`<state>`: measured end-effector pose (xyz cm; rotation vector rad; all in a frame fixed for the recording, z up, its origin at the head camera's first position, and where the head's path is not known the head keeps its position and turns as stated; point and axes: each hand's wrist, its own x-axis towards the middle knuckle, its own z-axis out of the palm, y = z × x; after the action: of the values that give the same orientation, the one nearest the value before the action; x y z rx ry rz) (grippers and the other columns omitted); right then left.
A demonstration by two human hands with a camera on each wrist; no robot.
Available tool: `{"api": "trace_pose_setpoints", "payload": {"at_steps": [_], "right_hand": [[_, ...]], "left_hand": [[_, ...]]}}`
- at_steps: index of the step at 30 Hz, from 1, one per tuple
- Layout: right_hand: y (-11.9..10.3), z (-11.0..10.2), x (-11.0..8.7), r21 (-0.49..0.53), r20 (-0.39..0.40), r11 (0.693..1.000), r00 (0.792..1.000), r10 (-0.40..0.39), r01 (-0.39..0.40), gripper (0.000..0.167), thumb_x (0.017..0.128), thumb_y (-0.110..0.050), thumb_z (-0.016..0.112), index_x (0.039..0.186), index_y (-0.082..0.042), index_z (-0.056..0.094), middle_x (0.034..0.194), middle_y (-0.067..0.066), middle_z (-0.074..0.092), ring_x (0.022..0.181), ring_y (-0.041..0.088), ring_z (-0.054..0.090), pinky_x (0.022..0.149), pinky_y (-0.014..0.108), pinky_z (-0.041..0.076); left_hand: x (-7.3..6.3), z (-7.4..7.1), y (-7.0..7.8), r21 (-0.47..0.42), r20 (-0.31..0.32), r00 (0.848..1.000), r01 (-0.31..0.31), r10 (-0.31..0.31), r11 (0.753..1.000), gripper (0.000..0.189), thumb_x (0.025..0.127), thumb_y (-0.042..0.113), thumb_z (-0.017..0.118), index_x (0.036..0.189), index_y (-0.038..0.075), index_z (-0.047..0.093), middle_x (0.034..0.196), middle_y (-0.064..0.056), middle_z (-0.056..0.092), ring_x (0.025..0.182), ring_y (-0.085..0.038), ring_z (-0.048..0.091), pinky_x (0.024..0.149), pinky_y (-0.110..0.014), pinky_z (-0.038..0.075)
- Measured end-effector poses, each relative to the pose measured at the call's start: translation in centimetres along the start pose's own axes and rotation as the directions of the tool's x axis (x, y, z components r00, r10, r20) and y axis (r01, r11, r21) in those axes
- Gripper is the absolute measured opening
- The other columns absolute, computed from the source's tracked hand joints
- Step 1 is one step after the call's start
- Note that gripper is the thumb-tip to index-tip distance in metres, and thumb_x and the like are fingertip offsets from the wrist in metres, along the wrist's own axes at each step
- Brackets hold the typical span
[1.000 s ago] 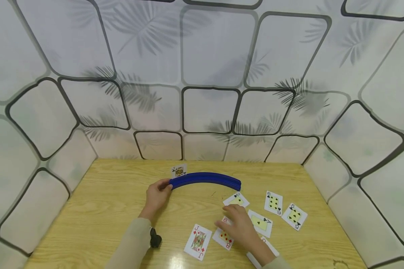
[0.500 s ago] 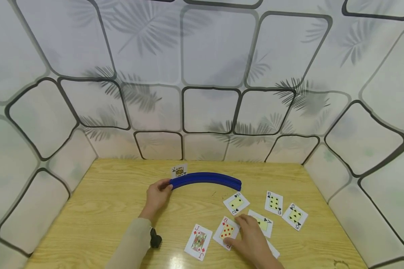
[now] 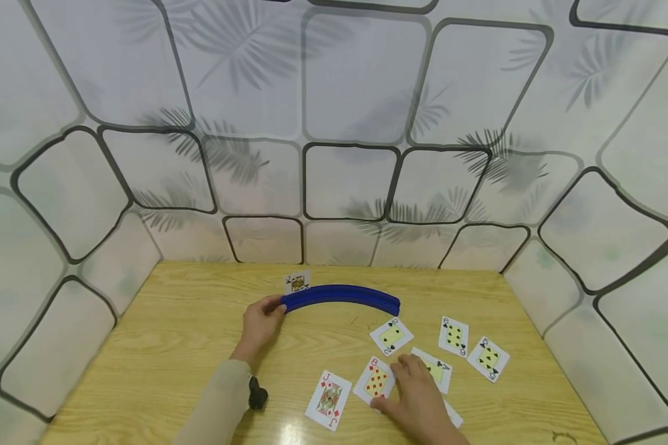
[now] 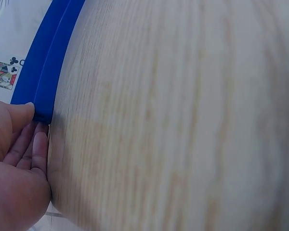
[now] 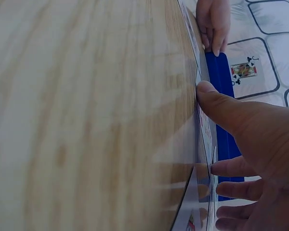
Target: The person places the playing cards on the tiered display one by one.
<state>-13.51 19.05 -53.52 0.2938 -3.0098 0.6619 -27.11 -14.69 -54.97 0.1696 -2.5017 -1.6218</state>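
At the left end of the blue curved card holder (image 3: pixel 342 294), the left hand (image 3: pixel 261 321) is pinching, with the thumb on the near face and the fingers beneath and around the end. Close beside this hand, the jack of clubs (image 3: pixel 297 282) stands up in the holder, leaning a little. Nearer to the person, the right hand (image 3: pixel 420 398) is spread, with a wide gap between the thumb and the extended fingers, low above the worktop (image 3: pixel 161 346). Its thumb is at the lower edge of the eight of diamonds (image 3: pixel 374 378), and its fingertips are at the right edge; this card lies flat, face up, between them, and how firmly it is touched I cannot tell. To the left of this card, just beside it, lies the jack of diamonds (image 3: pixel 328 400). Beyond the right hand is the two of spades (image 3: pixel 391 336), near the right end of the holder. An ace (image 3: pixel 435 369) lies partly covered by the fingers, and another card (image 3: pixel 453 413) is mostly hidden under the right hand. Farther to the right, two black-suited cards (image 3: pixel 453 336) lie face up, near each other.
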Motion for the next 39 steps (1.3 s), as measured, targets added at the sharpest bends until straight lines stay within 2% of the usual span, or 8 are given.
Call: {"api": "trace_pose_setpoints", "payload": {"at_steps": [7,17,24,27,31,36,39], "right_hand": [[-0.1,-0.4,0.3,0.007,0.012,1.000,1.000,0.009,-0.009,0.079,0.073,-0.053,0.092,0.127,0.000,0.069,0.144,0.023,0.059,0.140,0.046,0.050,0.115,0.062,0.043],[-0.4,-0.2,0.8,0.072,-0.038,0.997,0.999,0.014,-0.012,0.079,0.064,-0.042,0.100,0.125,-0.006,0.065,0.132,0.016,0.062,0.129,0.037,0.058,0.110,0.055,0.049],[-0.8,-0.2,1.2,0.207,0.034,0.973,0.994,0.100,-0.105,0.079,0.072,-0.031,0.099,0.135,-0.005,0.058,0.143,0.022,0.058,0.136,0.043,0.055,0.114,0.059,0.046],[-1.0,-0.1,1.4,0.243,0.040,0.961,0.991,0.124,-0.130,0.076,0.074,-0.026,0.097,0.136,-0.005,0.057,0.145,0.023,0.058,0.137,0.044,0.054,0.114,0.059,0.046],[-1.3,0.2,1.5,0.259,-0.003,0.960,0.993,0.115,-0.110,0.068,0.077,-0.017,0.095,0.134,-0.005,0.058,0.140,0.020,0.062,0.134,0.042,0.057,0.113,0.058,0.047],[-1.3,0.3,1.4,0.297,-0.091,0.953,0.992,0.092,-0.061,0.055,0.081,-0.006,0.088,0.128,-0.008,0.060,0.131,0.019,0.070,0.124,0.042,0.066,0.104,0.058,0.054],[-1.1,0.5,1.4,0.323,-0.150,0.946,0.986,0.076,-0.024,0.049,0.084,0.000,0.083,0.125,-0.012,0.060,0.119,0.018,0.076,0.108,0.036,0.074,0.094,0.052,0.060]], "left_hand": [[0.0,0.0,0.1,0.003,0.000,1.000,0.005,-0.005,1.000,0.029,0.101,0.005,0.068,0.129,0.000,0.073,0.124,-0.021,0.075,0.115,-0.036,0.070,0.098,-0.047,0.058],[-0.1,0.0,0.0,0.007,-0.005,1.000,-0.008,0.008,1.000,0.028,0.100,0.003,0.069,0.127,-0.001,0.073,0.123,-0.022,0.075,0.114,-0.036,0.071,0.097,-0.048,0.058],[-0.1,0.0,0.0,0.012,0.003,1.000,-0.004,0.004,1.000,0.029,0.101,0.004,0.069,0.128,-0.001,0.073,0.124,-0.023,0.075,0.115,-0.036,0.071,0.098,-0.049,0.058],[-0.1,0.0,0.1,0.012,0.004,1.000,0.000,0.000,1.000,0.029,0.101,0.004,0.068,0.129,-0.001,0.073,0.124,-0.022,0.075,0.115,-0.036,0.070,0.098,-0.048,0.058],[-0.1,0.0,0.1,0.008,0.002,1.000,0.000,0.000,1.000,0.028,0.101,0.004,0.068,0.129,-0.001,0.073,0.124,-0.022,0.075,0.114,-0.036,0.071,0.098,-0.047,0.059],[-0.1,0.0,-0.1,-0.004,0.002,1.000,-0.001,0.001,1.000,0.028,0.101,0.004,0.068,0.128,-0.002,0.073,0.124,-0.023,0.074,0.114,-0.036,0.070,0.098,-0.049,0.058],[-0.1,0.0,-0.1,-0.005,0.001,1.000,-0.003,0.003,1.000,0.028,0.101,0.003,0.068,0.128,-0.002,0.073,0.124,-0.023,0.074,0.114,-0.036,0.070,0.098,-0.049,0.058]]}}
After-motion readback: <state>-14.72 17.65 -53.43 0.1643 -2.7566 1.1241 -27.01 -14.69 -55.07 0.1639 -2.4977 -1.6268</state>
